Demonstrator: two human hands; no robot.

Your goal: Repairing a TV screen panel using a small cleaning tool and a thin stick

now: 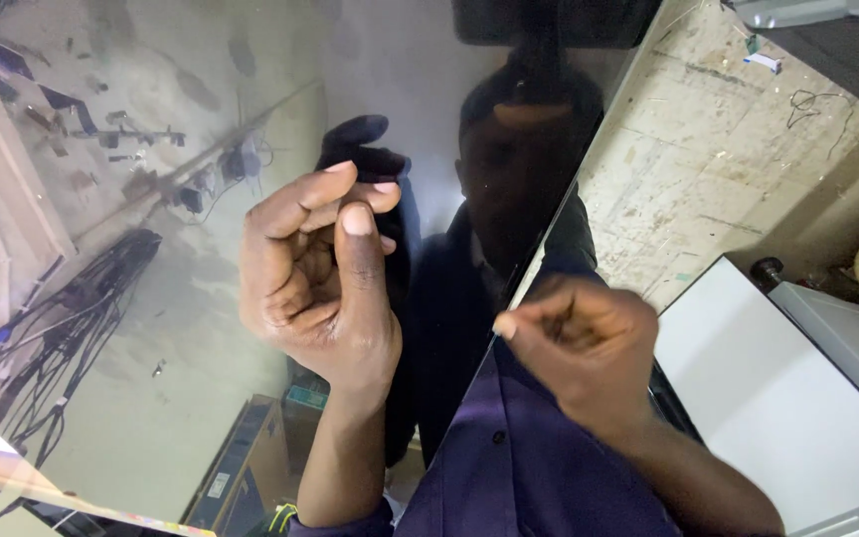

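Large glossy dark panel point(181, 328), like a screen face, fills most of the view and lies tilted, its right edge running diagonally from upper centre down toward the lower middle. Its surface mirrors the room: cables, a wall, and the dark outline of the person bent over it.

Beyond that edge, rough stained floor point(708, 149) with scraps and a loose wire. At lower right, a white flat board point(777, 388) sits just beside the panel's edge; a grey box corner point(827, 40) shows at top right.

The person wears a dark purple shirt sleeve point(529, 467).

Left hand point(315, 283): raised over the panel, palm toward the wearer, fingers curled in loosely, thumb upright. Cannot tell whether it holds anything; nothing shows between the fingers. Its reflection lies directly behind it on the glass.

Right hand point(584, 343): at the panel's right edge, fingers drawn into a narrow pinch, fingertip touching or just at the edge. Blurred; cannot tell whether something thin is gripped.
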